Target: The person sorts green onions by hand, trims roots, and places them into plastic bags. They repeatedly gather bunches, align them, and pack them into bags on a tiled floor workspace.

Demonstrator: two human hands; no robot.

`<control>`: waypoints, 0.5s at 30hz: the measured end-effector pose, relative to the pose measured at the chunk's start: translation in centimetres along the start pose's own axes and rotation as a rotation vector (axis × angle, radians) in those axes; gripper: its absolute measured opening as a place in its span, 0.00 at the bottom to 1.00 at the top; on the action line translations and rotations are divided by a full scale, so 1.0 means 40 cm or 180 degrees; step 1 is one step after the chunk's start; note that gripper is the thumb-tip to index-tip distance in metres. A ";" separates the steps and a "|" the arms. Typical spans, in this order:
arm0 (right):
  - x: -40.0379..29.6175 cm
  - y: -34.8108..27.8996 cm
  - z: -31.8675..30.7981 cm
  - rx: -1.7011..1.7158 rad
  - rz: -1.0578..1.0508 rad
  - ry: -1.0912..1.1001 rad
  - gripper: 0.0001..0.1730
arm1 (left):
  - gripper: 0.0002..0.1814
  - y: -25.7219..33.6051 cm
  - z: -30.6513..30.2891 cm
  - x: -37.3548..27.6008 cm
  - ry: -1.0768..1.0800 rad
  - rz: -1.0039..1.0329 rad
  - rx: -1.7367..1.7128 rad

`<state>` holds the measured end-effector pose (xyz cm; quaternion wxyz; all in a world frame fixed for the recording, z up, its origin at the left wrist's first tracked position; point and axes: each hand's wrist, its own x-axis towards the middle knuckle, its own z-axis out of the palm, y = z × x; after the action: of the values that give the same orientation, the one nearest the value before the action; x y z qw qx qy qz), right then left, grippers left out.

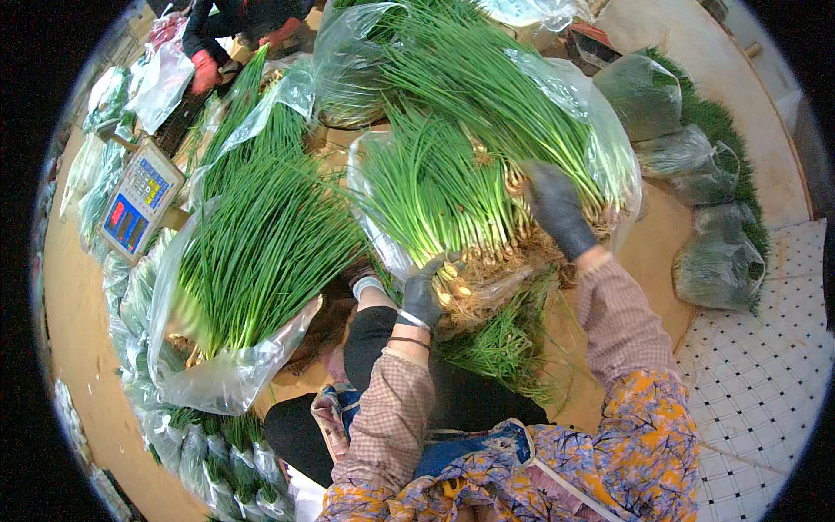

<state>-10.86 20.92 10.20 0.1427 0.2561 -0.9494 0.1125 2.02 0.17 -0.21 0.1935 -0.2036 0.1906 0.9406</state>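
Observation:
Both my hands wear dark gloves. My left hand [423, 293] is closed around the white bulb ends of a few green onions [450, 277] at the near edge of a pile. My right hand [553, 202] lies at the right side of that pile, by the roots of more green onions [515, 179]; its fingers are partly hidden, so its grip cannot be told. The middle pile [430, 189] rests on clear plastic, with tangled brown roots [502, 280] at its near side. Beyond it, a larger heap [476, 85] lies partly in a plastic bag [610, 143].
An open plastic bag of green onions [261, 261] stands at the left, beside a digital scale [142, 199]. Bagged bundles line the far left [196, 450] and right [717, 261]. Loose green scraps [502, 346] lie before my knees. A person's red-gloved hand [205, 72] is at upper left.

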 end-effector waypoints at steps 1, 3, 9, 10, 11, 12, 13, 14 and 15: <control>0.012 0.010 0.068 0.0372 -0.0034 -0.0339 0.19 | 0.16 -0.002 0.007 -0.009 0.0018 0.0069 0.0039; 0.087 0.014 0.160 0.0525 0.0336 -0.0949 0.18 | 0.16 -0.005 0.009 -0.020 0.0035 0.0215 0.0112; 0.237 0.059 0.324 -0.0012 0.0798 -0.1373 0.17 | 0.22 -0.008 -0.052 0.017 -0.0241 0.0187 0.0547; 0.242 0.042 0.323 -0.0178 0.0946 -0.1630 0.16 | 0.22 -0.011 -0.050 0.006 -0.0192 0.0048 0.0406; 0.244 0.027 0.318 -0.0358 0.1103 -0.1882 0.15 | 0.22 -0.010 -0.048 -0.001 -0.0156 -0.0099 0.0264; 0.247 0.002 0.309 -0.0079 0.1327 -0.1629 0.14 | 0.22 -0.006 -0.061 -0.002 -0.0257 0.0019 0.0660; 0.243 0.030 0.316 -0.0045 0.1270 -0.1491 0.10 | 0.22 -0.010 -0.072 0.018 -0.0418 0.0122 0.1061; 0.230 0.068 0.313 0.0146 0.1111 -0.1104 0.10 | 0.22 -0.016 -0.081 0.041 -0.0582 0.0226 0.1465; 0.207 0.075 0.306 0.0354 0.0932 -0.0752 0.11 | 0.23 -0.037 -0.111 0.064 -0.0390 0.0485 0.1499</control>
<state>-21.87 16.18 1.07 -0.0021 0.1342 -0.9790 0.1535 1.89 0.23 -5.57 0.1754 -0.0805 0.4072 0.8927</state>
